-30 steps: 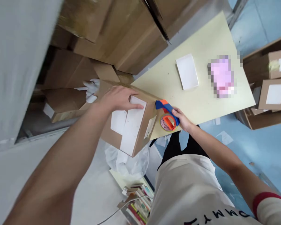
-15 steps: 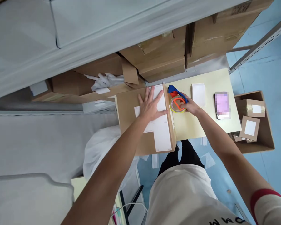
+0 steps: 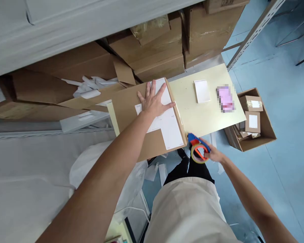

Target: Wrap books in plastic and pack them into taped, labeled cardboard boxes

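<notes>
A brown cardboard box [image 3: 128, 111] lies on the pale yellow table [image 3: 218, 123], with white paper labels [image 3: 171, 133] on its upper face. My left hand [image 3: 153, 99] rests flat on that face with fingers spread, partly over the labels. Wrapped in my right hand [image 3: 212, 153] is a blue and orange tape dispenser [image 3: 199, 148] holding a roll of tape. The dispenser's blue head is by the near right corner of the box, beyond the table's front edge; whether it touches the cardboard I cannot tell.
A white pad or flat box [image 3: 202, 91] and a blurred pink-purple item [image 3: 225, 98] lie on the table. To the right, an open carton [image 3: 267, 133] on the blue floor holds several small boxes. Large cartons [image 3: 157, 67] line the shelf behind, beside a metal post [image 3: 253, 37].
My right hand has brought the tape dispenser from the far part of the box's right edge toward my body, to the near corner. The left hand stays on the box. The view has shifted.
</notes>
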`<state>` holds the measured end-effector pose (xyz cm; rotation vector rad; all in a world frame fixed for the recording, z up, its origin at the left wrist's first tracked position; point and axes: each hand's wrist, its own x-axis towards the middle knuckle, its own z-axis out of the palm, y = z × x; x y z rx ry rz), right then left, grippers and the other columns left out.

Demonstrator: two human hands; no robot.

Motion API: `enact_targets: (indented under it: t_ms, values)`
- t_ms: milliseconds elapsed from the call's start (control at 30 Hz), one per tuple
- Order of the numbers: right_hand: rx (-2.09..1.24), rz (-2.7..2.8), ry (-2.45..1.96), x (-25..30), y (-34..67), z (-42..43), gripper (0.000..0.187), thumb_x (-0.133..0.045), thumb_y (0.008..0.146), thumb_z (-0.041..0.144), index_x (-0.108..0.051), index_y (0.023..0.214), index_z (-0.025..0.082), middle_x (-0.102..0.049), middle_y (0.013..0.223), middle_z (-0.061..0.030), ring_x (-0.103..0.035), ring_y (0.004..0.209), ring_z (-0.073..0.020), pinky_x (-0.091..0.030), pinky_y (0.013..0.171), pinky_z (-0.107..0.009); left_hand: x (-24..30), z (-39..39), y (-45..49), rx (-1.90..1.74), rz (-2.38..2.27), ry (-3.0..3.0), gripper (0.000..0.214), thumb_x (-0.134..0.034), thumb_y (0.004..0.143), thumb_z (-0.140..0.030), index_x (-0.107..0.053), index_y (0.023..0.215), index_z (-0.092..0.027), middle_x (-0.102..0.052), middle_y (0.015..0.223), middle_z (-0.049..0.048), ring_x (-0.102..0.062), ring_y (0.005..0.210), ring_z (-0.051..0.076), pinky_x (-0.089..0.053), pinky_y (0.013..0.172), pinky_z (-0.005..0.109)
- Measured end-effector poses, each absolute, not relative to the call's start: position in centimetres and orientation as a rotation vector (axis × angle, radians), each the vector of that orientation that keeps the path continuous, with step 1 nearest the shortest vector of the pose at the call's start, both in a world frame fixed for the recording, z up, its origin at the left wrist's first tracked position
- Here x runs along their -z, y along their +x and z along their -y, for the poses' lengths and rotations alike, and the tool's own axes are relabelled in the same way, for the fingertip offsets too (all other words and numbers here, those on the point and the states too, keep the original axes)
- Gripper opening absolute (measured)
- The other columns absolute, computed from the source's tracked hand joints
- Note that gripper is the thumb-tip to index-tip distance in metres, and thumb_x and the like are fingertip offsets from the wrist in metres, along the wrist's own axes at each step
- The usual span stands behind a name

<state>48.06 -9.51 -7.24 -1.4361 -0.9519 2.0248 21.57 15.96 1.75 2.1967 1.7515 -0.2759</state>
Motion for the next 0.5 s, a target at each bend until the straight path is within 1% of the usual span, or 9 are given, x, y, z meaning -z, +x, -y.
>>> enact_targets:
  t_ms: [100, 233, 367, 500]
  values:
    - [-1.916, 0.769, -1.437, 7.2, 44.8, 15.9, 0.091, -0.062, 0.063, 0.011, -0.034, 0.148, 0.031, -0.062, 0.127, -0.0045, -0.060, 0.115, -0.0265, -0.047, 0.102, -0.047, -2.0, -15.8, 21.8, 0.252, -1.760, 2.192, 0.110, -0.058, 0.070, -0.075, 0.000, 0.156, -0.036, 0.002, 0.166, 0.0037, 0.009, 0.149, 0.042, -0.006, 0.111, 0.073]
    - [-1.723, 0.601, -1.436, 7.2, 39.2, 17.5, 0.094, -0.063, 0.066, 0.016, -0.026, 0.151, 0.031, -0.060, 0.131, -0.0052, -0.057, 0.121, -0.0262, -0.044, 0.105, -0.047, -2.2, -16.3, 21.7, 0.224, -1.827, 2.125, 0.104, -0.053, 0.073, -0.074, -0.005, 0.156, -0.036, -0.002, 0.166, 0.0058, 0.005, 0.149, 0.042, -0.008, 0.109, 0.074]
    - [-1.603, 0.485, -1.476, 7.4, 37.2, 14.3, 0.093, -0.063, 0.068, 0.021, -0.022, 0.152, 0.030, -0.059, 0.131, -0.0057, -0.058, 0.117, -0.0253, -0.047, 0.102, -0.045, -2.5, -17.1, 19.9, 0.190, -1.979, 1.991, 0.096, -0.047, 0.076, -0.074, -0.009, 0.156, -0.035, -0.007, 0.165, 0.0090, -0.004, 0.148, 0.042, -0.018, 0.107, 0.073]
    - [-1.559, 0.512, -1.520, 7.2, 40.1, 6.3, 0.096, -0.061, 0.061, 0.019, -0.026, 0.150, 0.029, -0.060, 0.128, -0.0060, -0.059, 0.109, -0.0253, -0.052, 0.092, -0.042, -2.7, -16.5, 16.2, 0.202, -2.196, 1.812, 0.099, -0.048, 0.073, -0.075, -0.014, 0.156, -0.032, -0.015, 0.163, 0.0144, -0.019, 0.143, 0.046, -0.024, 0.106, 0.069]
